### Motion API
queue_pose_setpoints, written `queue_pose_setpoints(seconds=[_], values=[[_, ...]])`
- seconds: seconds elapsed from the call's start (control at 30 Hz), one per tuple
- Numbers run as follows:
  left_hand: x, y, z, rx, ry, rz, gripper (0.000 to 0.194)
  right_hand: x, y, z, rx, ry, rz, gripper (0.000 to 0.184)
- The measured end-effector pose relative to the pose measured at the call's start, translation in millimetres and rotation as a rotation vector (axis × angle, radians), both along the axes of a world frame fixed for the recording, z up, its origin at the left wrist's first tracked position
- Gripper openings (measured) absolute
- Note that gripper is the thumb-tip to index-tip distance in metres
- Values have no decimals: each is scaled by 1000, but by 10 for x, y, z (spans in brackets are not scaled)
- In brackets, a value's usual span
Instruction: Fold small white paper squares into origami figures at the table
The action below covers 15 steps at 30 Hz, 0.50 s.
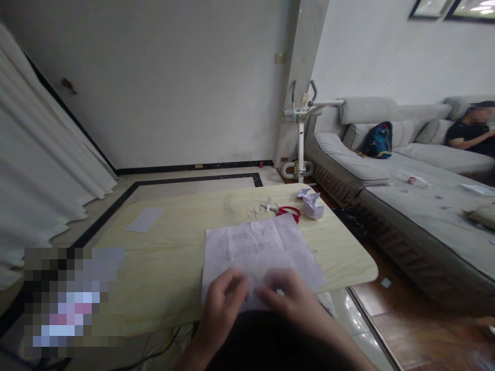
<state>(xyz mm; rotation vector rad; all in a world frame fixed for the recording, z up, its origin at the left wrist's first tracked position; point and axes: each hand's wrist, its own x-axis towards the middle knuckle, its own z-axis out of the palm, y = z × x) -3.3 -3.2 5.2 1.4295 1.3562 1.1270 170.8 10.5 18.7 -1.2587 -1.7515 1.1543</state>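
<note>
Head camera: I have a creased sheet of paper [251,247] beneath and beyond my fingers.
My left hand [227,296] and right hand [288,291] curl, fingertips blurred; I can't tell whether they pinch it. Red-handled scissors [288,211] and crumpled paper [311,204] lie past the right fingers.

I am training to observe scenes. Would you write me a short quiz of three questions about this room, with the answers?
1. True or false: the crumpled paper lies left of the red-handled scissors in the picture.
2. What is under the left hand and right hand?
A) a blue towel
B) a wrinkled sheet
C) a wooden tray
3. Fill in: the backpack rests on the grey ____.

Key: 1 false; 2 B; 3 sofa.
</note>
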Motion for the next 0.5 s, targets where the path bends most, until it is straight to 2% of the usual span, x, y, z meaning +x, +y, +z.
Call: queue_pose_setpoints(seconds=[0.1,0.33,0.5], values=[[7,-9,7,27,40,9,20,16,32,11,1,-22,12,27],[20,-16,57,83,89,35,26,-3,28,31,29,-29,-5,27],[16,-20,70,176,183,45,24,6,15,-28,184,-55,-11,27]])
